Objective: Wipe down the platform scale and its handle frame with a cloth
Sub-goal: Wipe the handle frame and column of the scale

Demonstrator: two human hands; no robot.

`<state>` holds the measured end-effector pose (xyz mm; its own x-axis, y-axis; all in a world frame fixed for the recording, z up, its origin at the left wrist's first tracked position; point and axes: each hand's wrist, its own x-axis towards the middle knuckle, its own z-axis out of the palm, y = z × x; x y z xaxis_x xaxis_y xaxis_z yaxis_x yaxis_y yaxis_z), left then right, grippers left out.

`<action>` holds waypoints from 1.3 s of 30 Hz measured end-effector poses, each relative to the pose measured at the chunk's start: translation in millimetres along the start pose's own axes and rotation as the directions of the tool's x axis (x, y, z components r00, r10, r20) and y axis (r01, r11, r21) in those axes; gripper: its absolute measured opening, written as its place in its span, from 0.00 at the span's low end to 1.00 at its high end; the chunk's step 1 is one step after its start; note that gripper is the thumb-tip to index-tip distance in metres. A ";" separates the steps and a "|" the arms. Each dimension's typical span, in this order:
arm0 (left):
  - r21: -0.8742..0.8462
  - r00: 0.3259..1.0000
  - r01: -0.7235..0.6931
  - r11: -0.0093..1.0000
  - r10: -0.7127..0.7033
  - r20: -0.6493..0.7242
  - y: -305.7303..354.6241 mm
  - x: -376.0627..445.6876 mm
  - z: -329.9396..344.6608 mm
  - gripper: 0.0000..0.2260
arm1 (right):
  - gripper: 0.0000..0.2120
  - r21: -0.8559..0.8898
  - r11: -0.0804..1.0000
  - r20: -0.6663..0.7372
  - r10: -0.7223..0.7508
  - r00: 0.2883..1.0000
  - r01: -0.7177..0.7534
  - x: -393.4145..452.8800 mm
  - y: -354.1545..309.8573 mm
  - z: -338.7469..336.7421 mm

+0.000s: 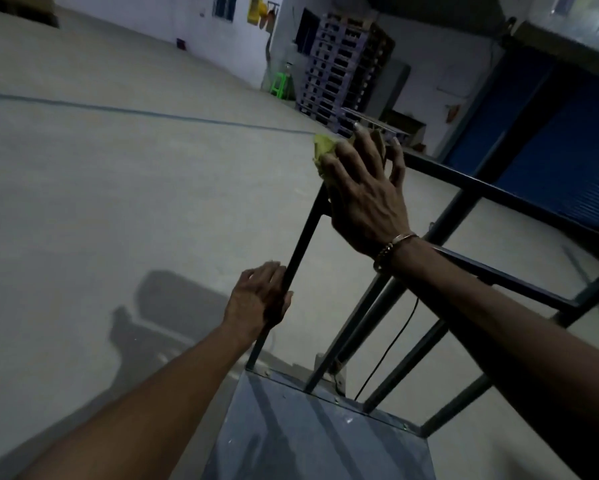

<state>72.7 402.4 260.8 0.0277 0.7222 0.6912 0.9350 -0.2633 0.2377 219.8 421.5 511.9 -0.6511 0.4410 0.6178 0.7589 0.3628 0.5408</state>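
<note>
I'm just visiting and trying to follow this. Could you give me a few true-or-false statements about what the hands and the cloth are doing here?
1. The right hand presses a yellow cloth against the top corner of the handle frame. True.
2. The left hand hangs free. False: it grips an upright bar of the frame.
3. The cloth lies on the scale platform. False: it is up at the frame's corner.
4. A bracelet sits on the right wrist. True.
</note>
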 end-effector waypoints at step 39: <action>-0.299 0.617 0.754 0.585 -0.473 0.630 12.1 -86.7 55.6 0.19 | 0.27 0.098 0.941 0.083 -0.332 0.940 0.324 -130.1 -84.4 118.6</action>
<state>101.3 372.2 165.9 -0.2023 0.9724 -0.1159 0.4623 0.1992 0.8640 242.1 430.9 318.2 -0.8624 0.3619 0.3539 0.5049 0.5646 0.6529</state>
